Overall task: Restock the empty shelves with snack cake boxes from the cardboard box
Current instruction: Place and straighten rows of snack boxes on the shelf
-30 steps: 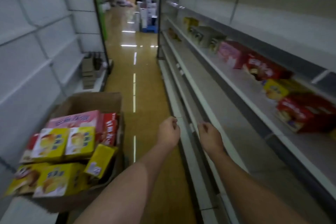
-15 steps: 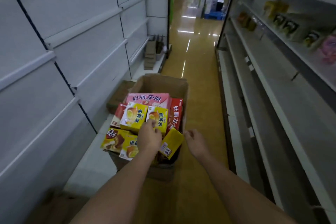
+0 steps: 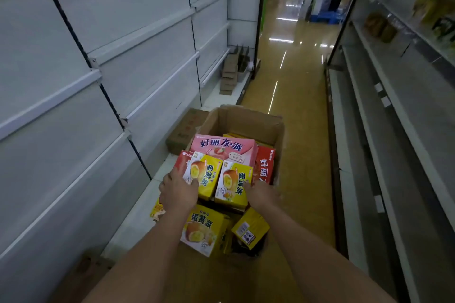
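On the aisle floor (image 3: 302,150) beside the bare left shelves (image 3: 138,76), the cardboard box (image 3: 248,123) brims with snack cake boxes. The left hand (image 3: 178,190) grips the left yellow box (image 3: 205,177) at its near corner. The right hand (image 3: 261,194) touches the right yellow box (image 3: 234,184); its grip cannot be told.

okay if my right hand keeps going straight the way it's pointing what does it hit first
Most likely the right-hand yellow egg yolk pie box: your right hand is reaching at its right edge, fingertips about touching. Beyond that is the red box, though depth is hard to judge.
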### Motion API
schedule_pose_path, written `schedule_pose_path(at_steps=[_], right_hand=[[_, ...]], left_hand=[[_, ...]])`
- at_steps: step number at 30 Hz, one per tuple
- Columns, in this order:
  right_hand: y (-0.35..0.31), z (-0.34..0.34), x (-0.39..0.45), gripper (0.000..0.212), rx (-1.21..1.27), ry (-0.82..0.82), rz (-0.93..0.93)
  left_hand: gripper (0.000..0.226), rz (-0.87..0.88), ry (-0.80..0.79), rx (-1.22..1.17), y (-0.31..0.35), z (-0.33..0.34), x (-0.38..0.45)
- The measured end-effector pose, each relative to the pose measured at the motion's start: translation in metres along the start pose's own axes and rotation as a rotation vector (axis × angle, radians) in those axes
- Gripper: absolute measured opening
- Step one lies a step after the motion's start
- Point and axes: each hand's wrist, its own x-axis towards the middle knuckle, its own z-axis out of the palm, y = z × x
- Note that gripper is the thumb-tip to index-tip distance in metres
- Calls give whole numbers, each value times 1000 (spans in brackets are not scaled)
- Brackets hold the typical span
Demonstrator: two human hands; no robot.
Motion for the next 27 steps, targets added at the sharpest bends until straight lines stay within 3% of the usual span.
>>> schedule_pose_path(at_steps=[9, 12, 17, 19, 22, 25, 27], right_hand=[[-26, 17, 19, 55, -39, 45, 225], [-35, 21, 19, 54, 36, 86, 218], [-45, 21, 12, 65, 91, 100, 167], [-48, 22, 12, 62, 188, 99, 124], [-58, 23, 10, 56, 541, 67, 42], [-67, 19, 9, 47, 792, 42, 26], [-68, 11, 7, 45, 885, 17, 36]], left_hand=[[63, 11, -212, -45, -4, 14, 57], [70, -29, -302, -125, -3, 21, 64], [74, -83, -308, -235, -5, 18, 72], [80, -86, -326, -335, -6, 17, 76], [84, -72, -278, -397, -12, 18, 82], [56, -75, -300, -433, -8, 6, 83], [51, -85, -316, -464, -4, 1, 85]])
